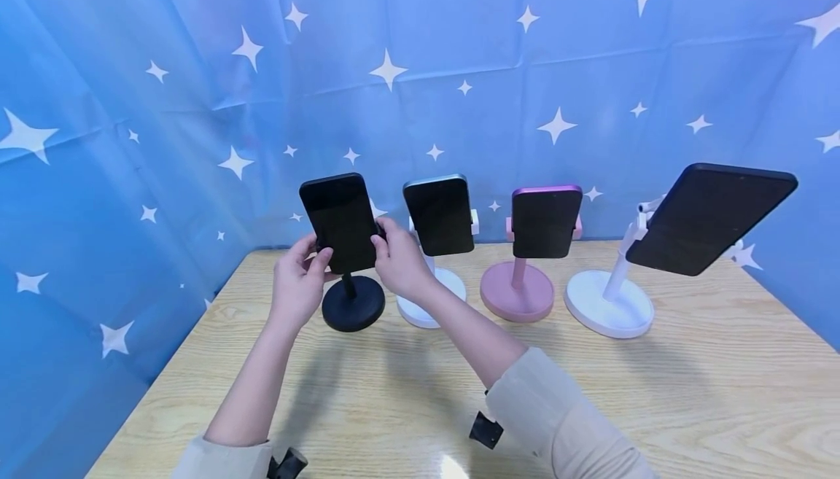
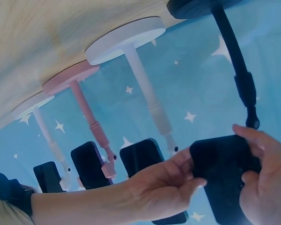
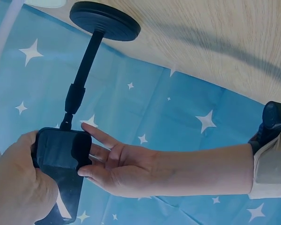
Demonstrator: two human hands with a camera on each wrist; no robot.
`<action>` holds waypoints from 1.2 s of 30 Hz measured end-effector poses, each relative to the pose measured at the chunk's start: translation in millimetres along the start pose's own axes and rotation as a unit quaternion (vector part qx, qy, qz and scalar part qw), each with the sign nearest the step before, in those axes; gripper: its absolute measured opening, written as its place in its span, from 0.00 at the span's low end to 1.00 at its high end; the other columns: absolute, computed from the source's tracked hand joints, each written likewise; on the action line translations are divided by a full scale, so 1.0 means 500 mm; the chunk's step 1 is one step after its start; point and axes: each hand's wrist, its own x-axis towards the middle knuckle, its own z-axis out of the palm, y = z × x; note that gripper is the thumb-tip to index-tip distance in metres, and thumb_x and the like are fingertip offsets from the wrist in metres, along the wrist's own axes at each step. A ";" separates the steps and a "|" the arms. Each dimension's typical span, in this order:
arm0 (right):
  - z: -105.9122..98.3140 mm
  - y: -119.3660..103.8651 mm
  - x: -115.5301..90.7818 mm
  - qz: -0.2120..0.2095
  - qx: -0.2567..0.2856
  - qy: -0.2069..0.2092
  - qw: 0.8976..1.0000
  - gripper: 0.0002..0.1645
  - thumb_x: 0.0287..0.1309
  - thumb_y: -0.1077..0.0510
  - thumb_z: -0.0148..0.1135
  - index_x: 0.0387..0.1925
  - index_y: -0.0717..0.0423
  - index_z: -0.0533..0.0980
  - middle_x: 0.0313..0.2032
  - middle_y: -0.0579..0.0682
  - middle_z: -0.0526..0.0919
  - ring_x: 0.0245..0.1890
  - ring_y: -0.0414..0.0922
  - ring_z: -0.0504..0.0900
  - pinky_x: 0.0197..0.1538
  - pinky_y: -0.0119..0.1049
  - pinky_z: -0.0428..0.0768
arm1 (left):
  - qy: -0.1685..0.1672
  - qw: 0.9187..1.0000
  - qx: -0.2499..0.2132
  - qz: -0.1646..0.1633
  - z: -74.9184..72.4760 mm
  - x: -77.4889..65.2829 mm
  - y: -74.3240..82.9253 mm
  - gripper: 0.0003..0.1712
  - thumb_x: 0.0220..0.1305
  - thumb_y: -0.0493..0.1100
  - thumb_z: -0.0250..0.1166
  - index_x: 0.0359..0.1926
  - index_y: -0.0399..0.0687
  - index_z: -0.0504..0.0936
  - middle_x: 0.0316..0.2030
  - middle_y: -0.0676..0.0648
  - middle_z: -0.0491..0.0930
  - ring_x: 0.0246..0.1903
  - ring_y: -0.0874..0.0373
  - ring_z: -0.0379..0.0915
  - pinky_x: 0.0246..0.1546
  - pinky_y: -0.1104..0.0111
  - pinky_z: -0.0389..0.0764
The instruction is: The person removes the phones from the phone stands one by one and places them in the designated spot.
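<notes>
A black phone [image 1: 340, 220] sits upright, slightly tilted, in the holder of a black phone stand [image 1: 353, 308]. My left hand [image 1: 298, 282] grips the phone at its lower left edge, thumb in front and fingers reaching behind. On the opposite edge, my right hand [image 1: 402, 260] pinches the phone's side with thumb and fingers. The right wrist view shows the holder's dark side clamp [image 3: 80, 149] beside the left hand's thumb and fingertips. In the left wrist view, the stand's black pole [image 2: 234, 51] leads to a joint behind the phone.
To the right stand a white stand [image 1: 449, 282] with a blue-edged phone [image 1: 440, 216], a pink stand [image 1: 517, 293] with a purple-edged phone [image 1: 546, 224], and another white stand [image 1: 610, 308] carrying a large black tablet [image 1: 715, 216]. A starry blue curtain [image 1: 459, 122] hangs behind the wooden table [image 1: 394, 406].
</notes>
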 end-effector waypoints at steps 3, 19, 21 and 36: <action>-0.001 0.005 -0.003 -0.028 -0.008 0.000 1.000 0.21 0.66 0.63 0.44 0.58 0.70 0.63 0.55 0.62 0.72 0.53 0.51 0.73 0.55 0.41 0.72 | -0.005 1.000 0.003 0.004 -0.005 -0.003 -0.002 0.19 0.66 0.31 0.50 0.58 0.33 0.68 0.51 0.36 0.73 0.47 0.46 0.75 0.35 0.68 0.80; -0.005 0.020 -0.035 -0.183 -0.014 0.053 0.982 0.16 0.60 0.69 0.51 0.49 0.74 0.70 0.42 0.63 0.78 0.38 0.51 0.79 0.44 0.40 0.78 | -0.058 0.996 -0.032 0.062 -0.025 -0.022 -0.006 0.19 0.63 0.26 0.50 0.56 0.30 0.70 0.48 0.33 0.73 0.36 0.69 0.78 0.35 0.67 0.81; -0.006 0.020 -0.042 -0.202 -0.014 0.058 0.978 0.15 0.59 0.69 0.51 0.48 0.74 0.70 0.40 0.63 0.78 0.36 0.51 0.79 0.42 0.39 0.78 | -0.070 0.995 -0.035 0.069 -0.029 -0.026 -0.005 0.19 0.63 0.25 0.50 0.55 0.28 0.69 0.48 0.33 0.73 0.36 0.68 0.78 0.34 0.67 0.81; -0.044 0.017 -0.106 -0.207 0.020 0.051 0.977 0.18 0.57 0.71 0.54 0.49 0.76 0.69 0.36 0.62 0.78 0.25 0.45 0.75 0.31 0.30 0.78 | -0.126 0.988 -0.027 0.088 -0.027 -0.071 0.023 0.16 0.61 0.25 0.53 0.50 0.25 0.72 0.46 0.31 0.74 0.33 0.63 0.81 0.33 0.65 0.81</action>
